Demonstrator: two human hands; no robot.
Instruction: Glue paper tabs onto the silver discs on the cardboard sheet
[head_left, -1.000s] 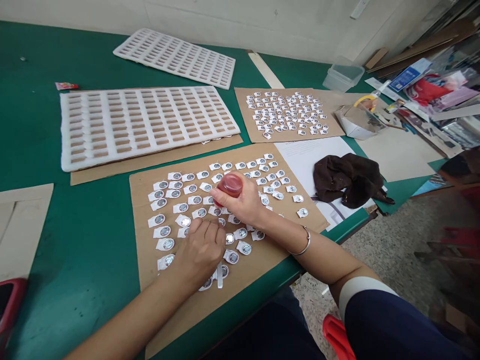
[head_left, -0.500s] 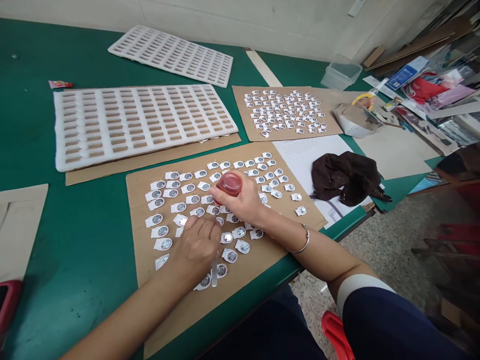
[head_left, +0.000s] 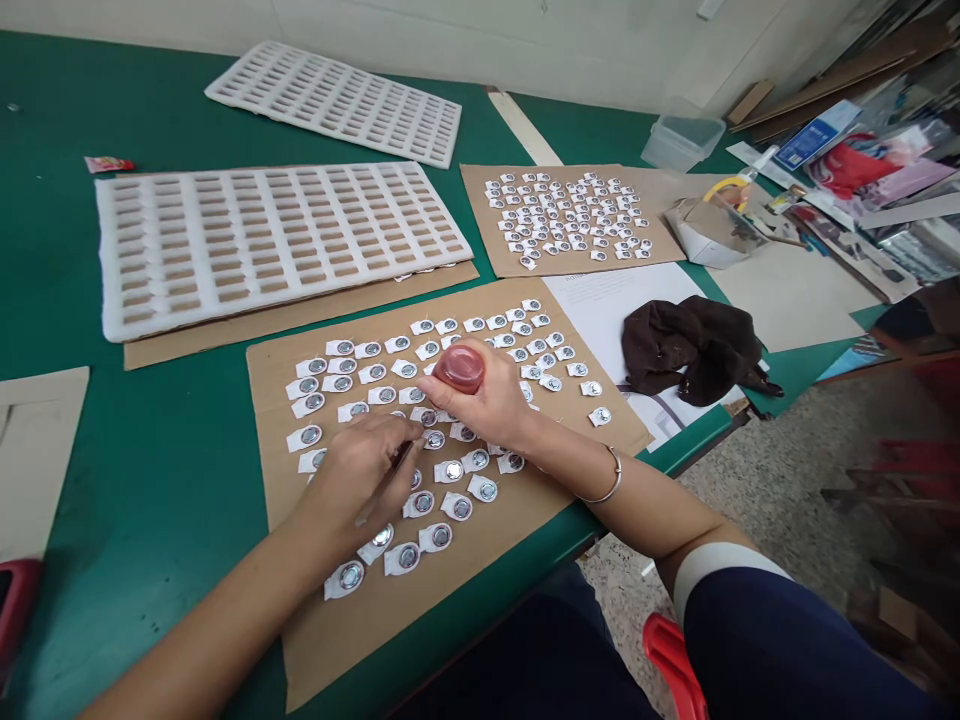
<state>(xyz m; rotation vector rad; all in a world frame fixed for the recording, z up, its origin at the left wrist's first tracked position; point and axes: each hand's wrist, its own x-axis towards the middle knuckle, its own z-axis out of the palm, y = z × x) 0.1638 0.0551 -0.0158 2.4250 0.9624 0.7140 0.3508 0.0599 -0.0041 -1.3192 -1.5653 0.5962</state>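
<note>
My right hand [head_left: 493, 405] is wrapped round a reddish bottle [head_left: 460, 369], its rounded end facing up; the lower end is hidden by the hand. My left hand [head_left: 349, 468] is closed on slim metal tweezers [head_left: 403, 453], mostly covered by the fingers. Both hands are over a brown cardboard sheet [head_left: 495, 550] covered with rows of small round metallic discs on white tabbed pieces [head_left: 457, 507]. The left fingertips are close to one disc piece [head_left: 433, 439], just below the bottle; whether they touch it I cannot tell.
White foam trays with slots [head_left: 285, 240] lie behind. A second cardboard sheet [head_left: 480, 235] bears more disc pieces. To the right are a dark brown cloth [head_left: 686, 345], a paper box [head_left: 709, 235] with yellow-handled scissors [head_left: 731, 190] and a clear plastic container [head_left: 682, 135].
My left hand has shifted slightly left and turned, so its fingertips point to the right and the tweezers' angle has changed. The right hand stays nearly in place with the bottle.
</note>
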